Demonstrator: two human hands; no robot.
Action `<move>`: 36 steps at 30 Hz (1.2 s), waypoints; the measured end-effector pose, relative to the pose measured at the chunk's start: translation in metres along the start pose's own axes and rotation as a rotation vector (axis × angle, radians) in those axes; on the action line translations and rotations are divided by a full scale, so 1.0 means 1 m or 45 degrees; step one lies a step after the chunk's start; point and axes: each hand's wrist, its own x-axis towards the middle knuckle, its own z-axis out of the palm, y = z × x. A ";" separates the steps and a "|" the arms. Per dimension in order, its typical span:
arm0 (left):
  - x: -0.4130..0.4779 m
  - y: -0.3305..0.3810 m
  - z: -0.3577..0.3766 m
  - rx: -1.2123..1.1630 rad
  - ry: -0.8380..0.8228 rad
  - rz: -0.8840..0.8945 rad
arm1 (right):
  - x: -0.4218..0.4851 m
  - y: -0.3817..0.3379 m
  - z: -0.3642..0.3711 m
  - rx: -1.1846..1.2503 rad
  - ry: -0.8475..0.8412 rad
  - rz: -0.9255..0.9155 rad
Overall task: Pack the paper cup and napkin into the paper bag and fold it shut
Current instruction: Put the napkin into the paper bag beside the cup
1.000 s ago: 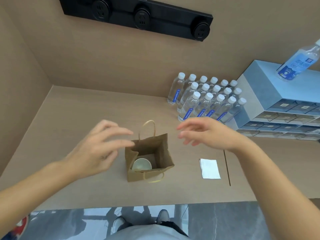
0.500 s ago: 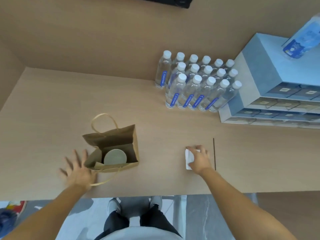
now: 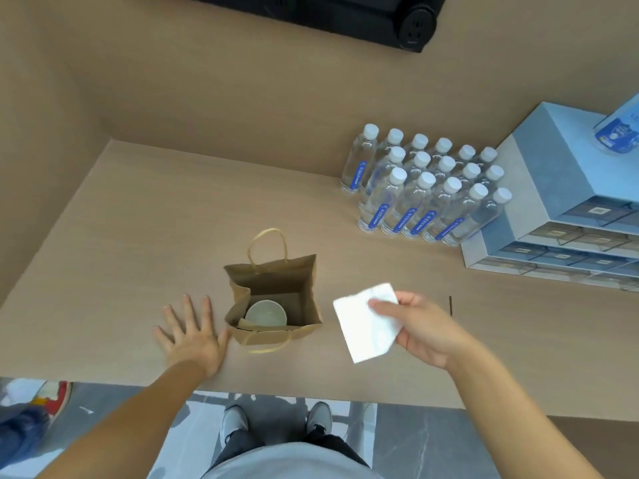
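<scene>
A brown paper bag (image 3: pixel 304 278) stands open and upright on the wooden table, its twine handles sticking out front and back. The paper cup (image 3: pixel 265 313) sits inside it at the lower left, seen from above as a pale round rim. My right hand (image 3: pixel 420 328) holds the white folded napkin (image 3: pixel 366 323) pinched between thumb and fingers, lifted just right of the bag. My left hand (image 3: pixel 192 335) lies flat on the table with fingers spread, its thumb touching the bag's lower left corner.
Several water bottles (image 3: pixel 425 188) stand in rows at the back right. A blue drawer unit (image 3: pixel 567 209) sits further right with another bottle (image 3: pixel 619 127) on top. A black socket strip (image 3: pixel 397 19) is on the wall. The table's front edge (image 3: pixel 311 395) is close to my body.
My right hand has picked the napkin up off the table and carried it left toward the bag. My left hand has settled flat beside the bag.
</scene>
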 end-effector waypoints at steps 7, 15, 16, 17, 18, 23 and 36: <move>0.001 -0.007 0.000 -0.011 0.039 0.012 | -0.042 -0.070 0.113 -1.146 0.153 -0.844; 0.008 -0.011 0.008 -0.042 0.056 0.019 | 0.033 -0.041 0.170 -2.029 0.246 -0.509; 0.008 -0.011 0.008 -0.048 0.056 0.020 | 0.040 -0.038 0.172 -2.055 0.229 -0.456; 0.008 -0.011 0.007 -0.055 0.055 0.023 | 0.046 -0.036 0.174 -2.088 0.214 -0.408; 0.008 -0.011 0.007 -0.058 0.055 0.026 | 0.050 -0.034 0.176 -2.122 0.201 -0.361; 0.008 -0.012 0.008 -0.069 0.075 0.033 | 0.048 -0.033 0.177 -2.095 0.089 -0.200; 0.000 0.007 0.012 -0.090 0.178 -0.066 | 0.021 -0.011 -0.045 -1.067 0.794 -0.114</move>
